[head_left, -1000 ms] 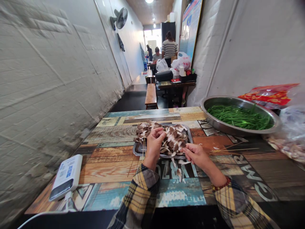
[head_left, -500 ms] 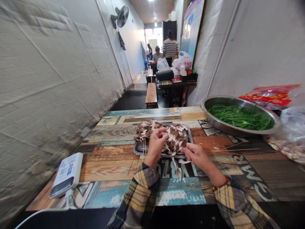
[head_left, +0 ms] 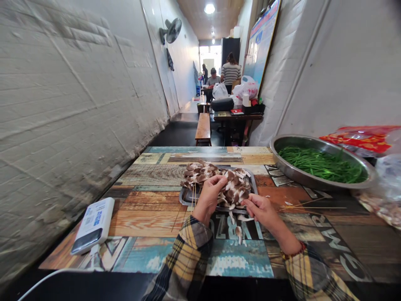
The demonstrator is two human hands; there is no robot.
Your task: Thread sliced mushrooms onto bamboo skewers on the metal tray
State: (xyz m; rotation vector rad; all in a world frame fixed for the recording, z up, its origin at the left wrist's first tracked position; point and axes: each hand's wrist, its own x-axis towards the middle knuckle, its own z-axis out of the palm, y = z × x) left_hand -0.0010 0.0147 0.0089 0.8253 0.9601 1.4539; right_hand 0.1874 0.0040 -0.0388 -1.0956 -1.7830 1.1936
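Note:
Brown-and-white oyster mushrooms (head_left: 236, 184) are heaped on a shallow metal tray (head_left: 187, 197). My left hand (head_left: 213, 194) is over the middle of the heap, thumb and forefinger pinched on an oyster mushroom. At the tray's right front edge, my right hand (head_left: 259, 208) has its fingertips pinched together against the mushrooms; whatever sits between them is too small to tell. A few thin bamboo skewers (head_left: 194, 194) rest across the tray's left side, beside my left wrist. Loose mushroom pieces (head_left: 239, 234) lie on the table before the tray.
A large steel basin (head_left: 322, 184) of green chives (head_left: 322, 165) stands at the right, near plastic bags (head_left: 390, 171). More skewers (head_left: 313, 207) lie right of my right hand. A white device with a cable (head_left: 94, 223) sits at the left. People are farther back.
The view has tilted up slightly, so everything appears lower and further right. Both hands stay at the mushrooms, still pinched, with only slight finger movement.

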